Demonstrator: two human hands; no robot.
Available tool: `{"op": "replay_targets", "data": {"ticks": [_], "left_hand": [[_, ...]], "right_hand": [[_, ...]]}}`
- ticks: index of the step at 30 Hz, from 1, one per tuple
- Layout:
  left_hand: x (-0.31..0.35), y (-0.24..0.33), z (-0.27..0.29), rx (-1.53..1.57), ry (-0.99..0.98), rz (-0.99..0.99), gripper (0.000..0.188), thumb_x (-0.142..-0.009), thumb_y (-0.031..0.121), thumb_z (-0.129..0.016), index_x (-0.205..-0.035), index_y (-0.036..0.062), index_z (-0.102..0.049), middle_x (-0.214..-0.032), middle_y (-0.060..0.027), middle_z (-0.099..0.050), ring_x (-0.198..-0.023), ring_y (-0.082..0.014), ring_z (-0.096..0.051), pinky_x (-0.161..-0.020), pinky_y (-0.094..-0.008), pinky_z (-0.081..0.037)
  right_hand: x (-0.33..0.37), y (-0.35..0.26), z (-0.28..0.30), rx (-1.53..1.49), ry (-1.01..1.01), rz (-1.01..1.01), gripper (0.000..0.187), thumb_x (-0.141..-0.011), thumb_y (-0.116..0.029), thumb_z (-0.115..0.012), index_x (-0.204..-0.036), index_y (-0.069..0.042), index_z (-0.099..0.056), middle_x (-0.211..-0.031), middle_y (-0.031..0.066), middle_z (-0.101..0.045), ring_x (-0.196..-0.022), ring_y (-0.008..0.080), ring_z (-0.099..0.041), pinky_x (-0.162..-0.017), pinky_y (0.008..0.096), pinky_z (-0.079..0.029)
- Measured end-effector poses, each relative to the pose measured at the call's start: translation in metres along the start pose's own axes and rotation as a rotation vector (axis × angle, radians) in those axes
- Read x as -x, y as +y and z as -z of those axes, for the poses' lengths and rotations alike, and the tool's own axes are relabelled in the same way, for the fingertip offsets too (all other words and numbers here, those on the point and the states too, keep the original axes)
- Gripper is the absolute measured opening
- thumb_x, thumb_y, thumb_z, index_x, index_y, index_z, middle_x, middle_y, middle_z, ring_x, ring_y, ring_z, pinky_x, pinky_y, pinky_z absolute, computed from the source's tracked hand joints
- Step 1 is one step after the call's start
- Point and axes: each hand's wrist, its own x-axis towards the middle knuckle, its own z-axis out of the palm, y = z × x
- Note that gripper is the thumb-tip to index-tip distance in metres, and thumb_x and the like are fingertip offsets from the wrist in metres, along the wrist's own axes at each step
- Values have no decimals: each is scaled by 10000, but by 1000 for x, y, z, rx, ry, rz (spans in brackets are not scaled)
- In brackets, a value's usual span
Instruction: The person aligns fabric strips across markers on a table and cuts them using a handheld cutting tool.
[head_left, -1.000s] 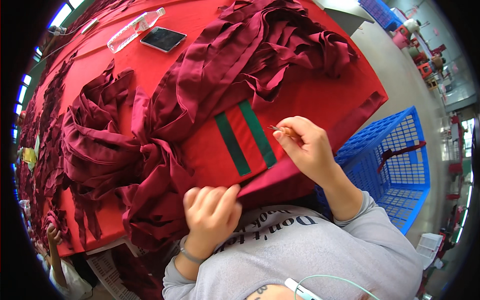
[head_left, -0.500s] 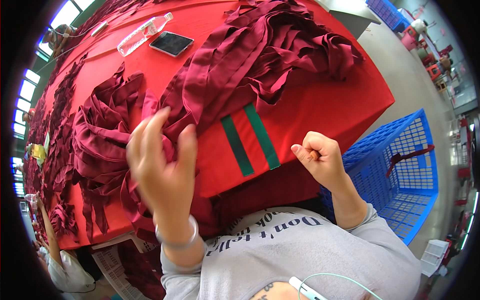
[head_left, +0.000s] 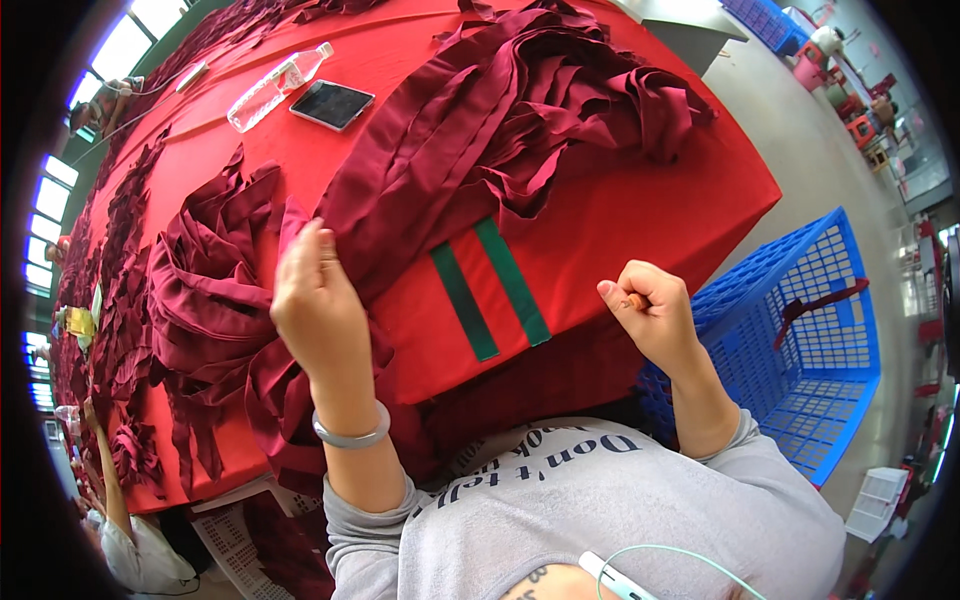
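Long maroon fabric strips [head_left: 420,170] lie in a folded heap across the red-covered table. A second looped bundle of maroon strips [head_left: 205,265] is on the left. My left hand [head_left: 320,305], with a grey bangle on its wrist, has its fingers pressed together on the edge of a maroon strip between the two heaps; the fingertips are partly hidden. Two dark green bands [head_left: 510,280] lie side by side near the table's front edge. To their right, my right hand [head_left: 655,310] is held closed above the edge, around a small orange-brown thing, mostly hidden.
A clear plastic bottle [head_left: 265,97] and a dark-screened phone [head_left: 332,105] lie at the back of the table. Beside its right edge a blue plastic basket [head_left: 830,370] has a maroon strip over its side. At the far left another person's arm [head_left: 108,475] reaches in.
My left hand has gone from spread fingers to closed ones at the maroon strip. My right hand stays closed in nearly the same place. The view has shifted slightly.
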Motion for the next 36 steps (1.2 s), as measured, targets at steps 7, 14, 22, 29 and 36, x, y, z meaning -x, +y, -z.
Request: {"op": "replay_targets", "data": {"ticks": [7, 14, 22, 29, 36], "left_hand": [[9, 1, 43, 598, -414, -93, 99, -806, 85, -698, -860, 44, -625, -737, -50, -598, -713, -178, -555, -984, -384, -375], [40, 30, 81, -36, -690, -321, 169, -726, 103, -735, -889, 141, -713, -645, 8, -499, -742, -185, -558, -1113, -498, -289], [58, -2, 107, 68, -561, -308, 213, -660, 46, -698, -825, 172, -747, -728, -4, -420, -737, -194, -518, -1038, -485, -382], [77, 9, 88, -62, -496, -380, 194, -659, 43, -716, -767, 203, -738, -836, 15, -455, -811, -157, -541, -1197, -551, -144], [88, 9, 70, -129, -541, -318, 163, -664, 13, -699, -752, 149, -719, -891, 3, -509, -852, -183, -533, -1189, -567, -132]], "right_hand": [[-6, -3, -28, -791, -134, -514, 310, -1004, -260, -587, -979, 36, -674, -725, 48, -631, -533, 29, -447, -472, 199, -335], [-39, -31, -76, -1274, -439, -889, 458, -990, -389, -556, -1283, -37, -544, -1187, 167, -648, -586, 174, -568, -499, 273, -425], [-88, 29, 4, -1771, -367, -106, 275, -983, -401, -564, -1151, -215, -678, -1019, 33, -685, -906, 239, -623, -661, 335, -536], [-65, 97, 160, -1500, -41, -358, 273, -930, -265, -676, -1162, -122, -684, -1076, 50, -732, -920, 189, -698, -777, 348, -573], [-71, 165, 213, -882, 818, -597, 206, -859, -250, -751, -1009, -145, -656, -869, 15, -698, -649, 172, -642, -556, 338, -532]]}}
